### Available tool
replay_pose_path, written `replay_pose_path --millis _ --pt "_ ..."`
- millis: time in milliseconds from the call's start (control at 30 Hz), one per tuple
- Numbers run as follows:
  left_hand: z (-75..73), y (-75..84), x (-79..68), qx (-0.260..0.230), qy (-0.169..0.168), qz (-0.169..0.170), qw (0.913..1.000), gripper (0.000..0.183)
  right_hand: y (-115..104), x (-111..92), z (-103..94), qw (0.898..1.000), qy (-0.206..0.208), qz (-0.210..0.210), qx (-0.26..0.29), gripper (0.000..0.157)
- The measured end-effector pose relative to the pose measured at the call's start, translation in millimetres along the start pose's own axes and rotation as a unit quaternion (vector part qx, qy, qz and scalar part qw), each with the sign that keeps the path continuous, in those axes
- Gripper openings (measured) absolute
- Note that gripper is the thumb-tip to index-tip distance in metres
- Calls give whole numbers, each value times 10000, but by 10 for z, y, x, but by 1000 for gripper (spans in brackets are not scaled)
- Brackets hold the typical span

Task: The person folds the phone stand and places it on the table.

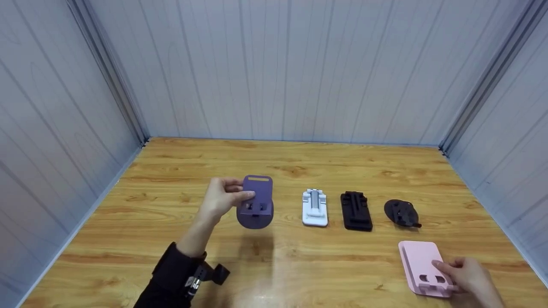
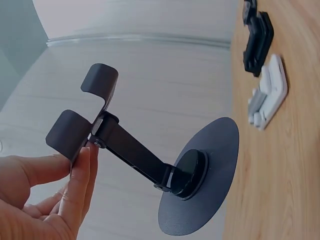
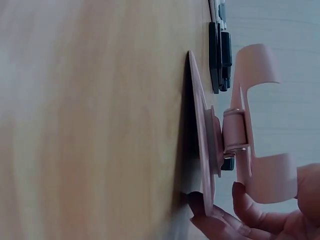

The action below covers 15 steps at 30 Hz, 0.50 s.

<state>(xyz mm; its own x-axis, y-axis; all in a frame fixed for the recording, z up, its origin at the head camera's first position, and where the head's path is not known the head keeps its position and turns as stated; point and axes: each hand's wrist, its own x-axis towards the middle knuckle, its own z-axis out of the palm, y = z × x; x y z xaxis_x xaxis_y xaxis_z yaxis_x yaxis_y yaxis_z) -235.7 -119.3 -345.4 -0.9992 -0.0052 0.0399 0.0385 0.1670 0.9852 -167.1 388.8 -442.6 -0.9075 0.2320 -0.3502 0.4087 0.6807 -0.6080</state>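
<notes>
My left hand (image 1: 219, 200) pinches the purple phone stand (image 1: 262, 190) by its back plate, thumb in front and fingers behind. In the left wrist view this stand is unfolded, with two curved hooks, a hinged arm (image 2: 135, 150) and a round base (image 2: 220, 165) held in the air. At the right front, my right hand (image 1: 469, 276) grips the pink phone stand (image 1: 417, 252) by its lower right edge. The right wrist view shows the pink base plate (image 3: 200, 120) tilted close over the tabletop, fingers at its edge and thumb by a hook.
A white phone stand (image 1: 314, 216), a black phone stand (image 1: 357, 214) and a folded black round-based stand (image 1: 401, 212) lie in a row on the wooden table (image 1: 192, 158). Pale panel walls (image 1: 274, 72) enclose the back and both sides.
</notes>
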Motion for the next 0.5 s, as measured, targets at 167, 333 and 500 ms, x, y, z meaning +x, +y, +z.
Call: replay_pose_path --millis 167,333,500 --pt "134 66 -20 -290 -153 133 9994 25 -10 -13 0 9999 64 -56 -141 49" --pt "267 147 -35 -633 -356 236 9971 26 29 14 13 9992 146 -191 -326 46" --pt "391 213 -63 -795 -536 455 9943 26 24 -12 13 9978 253 -346 -512 50"
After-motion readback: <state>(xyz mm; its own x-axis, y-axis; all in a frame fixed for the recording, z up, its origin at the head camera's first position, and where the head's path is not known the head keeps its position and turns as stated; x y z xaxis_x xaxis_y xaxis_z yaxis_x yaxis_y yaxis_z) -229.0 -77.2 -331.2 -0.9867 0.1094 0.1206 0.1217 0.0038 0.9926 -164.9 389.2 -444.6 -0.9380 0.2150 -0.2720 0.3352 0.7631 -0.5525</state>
